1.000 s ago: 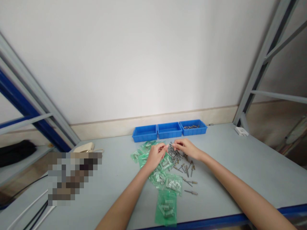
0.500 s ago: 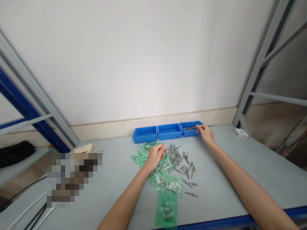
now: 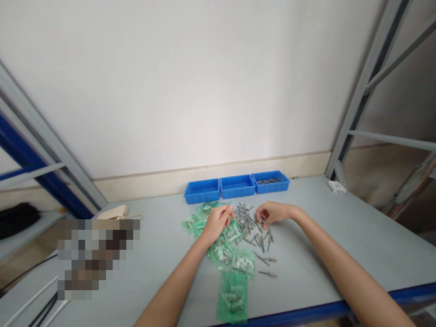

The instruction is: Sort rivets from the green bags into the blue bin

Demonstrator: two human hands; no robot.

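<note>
My right hand [image 3: 270, 213] bends down into the loose blind rivets, thumb and fingers closing on a rivet [image 3: 260, 228] with a brass-coloured end. Just left of it lies a heap of grey metal rivets [image 3: 245, 217], with more brass-ended ones [image 3: 261, 243] scattered toward me. My left hand [image 3: 220, 222] rests over the green plastic bags [image 3: 232, 309], its fingers pressed together; whatever is between them is hidden. Small pale cylindrical parts show through several of these bags. Behind, a blue bin [image 3: 272, 188] on the right contains rivets.
Two more blue bins, a middle one [image 3: 237, 193] and a left one [image 3: 202, 197], stand in the row by the wall. A white plastic piece [image 3: 336, 186] sits at the far right. On the left are a cream box [image 3: 114, 212], cables [image 3: 41, 295] and a blurred-out patch.
My right hand has moved from the right blue bin back down to the rivets on the table. The left hand stays over the bags. The view has shifted slightly.
</note>
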